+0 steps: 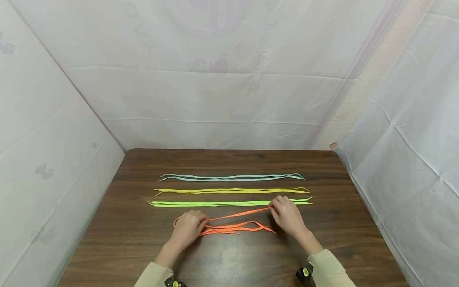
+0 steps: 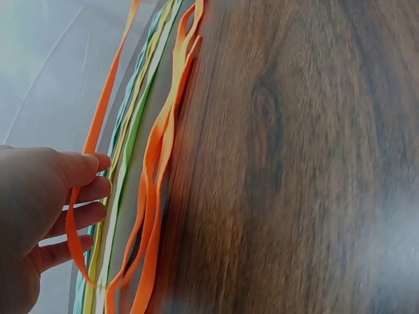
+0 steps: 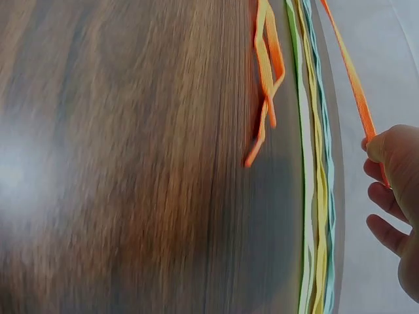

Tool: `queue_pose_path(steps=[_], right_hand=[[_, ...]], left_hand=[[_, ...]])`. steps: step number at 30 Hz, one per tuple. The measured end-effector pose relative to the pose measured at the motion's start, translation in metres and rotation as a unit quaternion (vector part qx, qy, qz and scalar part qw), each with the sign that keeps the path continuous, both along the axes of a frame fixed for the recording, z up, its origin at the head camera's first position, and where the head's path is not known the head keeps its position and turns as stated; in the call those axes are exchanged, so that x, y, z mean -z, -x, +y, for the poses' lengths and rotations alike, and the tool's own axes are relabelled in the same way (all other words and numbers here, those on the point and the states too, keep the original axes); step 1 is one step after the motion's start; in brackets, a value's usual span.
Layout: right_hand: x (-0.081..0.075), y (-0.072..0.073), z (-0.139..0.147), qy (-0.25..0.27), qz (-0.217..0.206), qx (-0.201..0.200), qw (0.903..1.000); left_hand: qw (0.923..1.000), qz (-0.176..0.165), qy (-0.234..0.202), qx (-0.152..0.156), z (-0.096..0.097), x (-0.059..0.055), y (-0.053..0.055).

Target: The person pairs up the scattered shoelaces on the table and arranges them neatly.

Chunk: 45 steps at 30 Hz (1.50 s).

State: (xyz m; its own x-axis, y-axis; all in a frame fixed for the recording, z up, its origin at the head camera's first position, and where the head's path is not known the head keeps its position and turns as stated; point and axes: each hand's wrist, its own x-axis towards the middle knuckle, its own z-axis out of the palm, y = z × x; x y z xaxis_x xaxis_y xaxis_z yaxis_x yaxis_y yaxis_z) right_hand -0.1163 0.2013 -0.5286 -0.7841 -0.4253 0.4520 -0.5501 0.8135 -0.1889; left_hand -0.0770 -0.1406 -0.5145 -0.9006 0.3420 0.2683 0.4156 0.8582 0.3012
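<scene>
An orange shoelace (image 1: 236, 215) stretches between my two hands, lifted off the table. My left hand (image 1: 188, 228) pinches it between thumb and forefinger, and a length of it loops down past the other fingers in the left wrist view. One end of the lace is pinched in my right hand (image 1: 287, 215), near the right end of the green lace. More orange lace (image 1: 244, 229) lies on the table in loose strands between the hands. Beyond it lie a neon green shoelace (image 1: 215, 204), a yellow shoelace (image 1: 229, 191) and a pale blue shoelace (image 1: 229, 177), each doubled lengthwise in roughly parallel rows.
The dark wood-grain table (image 1: 229, 263) has its far edge against a white cloth backdrop (image 1: 215, 99). Cloth also hangs at the left (image 1: 53, 159) and right sides. Black wrist cameras sit at both sleeve cuffs.
</scene>
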Motion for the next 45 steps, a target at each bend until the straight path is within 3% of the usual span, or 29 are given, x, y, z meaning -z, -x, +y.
queue_pose_path(steps=[13,22,30,39,45], right_hand=[[0.010,-0.005,0.030,0.010,-0.002,0.044,0.9990],[0.014,-0.008,0.049,0.015,-0.002,0.078,0.9969],[0.014,-0.008,0.062,0.023,0.007,0.083,0.9962],[0.013,-0.011,0.078,0.026,-0.004,0.100,0.9947],[0.013,-0.012,0.086,0.029,0.011,0.102,0.9943]], left_hand=[[0.9991,-0.018,0.014,-0.037,-0.020,0.002,-0.003],[0.9987,-0.014,0.009,-0.048,-0.032,-0.003,-0.008],[0.9987,0.012,0.016,-0.048,-0.041,-0.006,-0.012],[0.9982,0.000,0.021,-0.055,-0.053,-0.010,-0.016],[0.9975,-0.012,0.022,-0.066,-0.063,-0.009,-0.016]])
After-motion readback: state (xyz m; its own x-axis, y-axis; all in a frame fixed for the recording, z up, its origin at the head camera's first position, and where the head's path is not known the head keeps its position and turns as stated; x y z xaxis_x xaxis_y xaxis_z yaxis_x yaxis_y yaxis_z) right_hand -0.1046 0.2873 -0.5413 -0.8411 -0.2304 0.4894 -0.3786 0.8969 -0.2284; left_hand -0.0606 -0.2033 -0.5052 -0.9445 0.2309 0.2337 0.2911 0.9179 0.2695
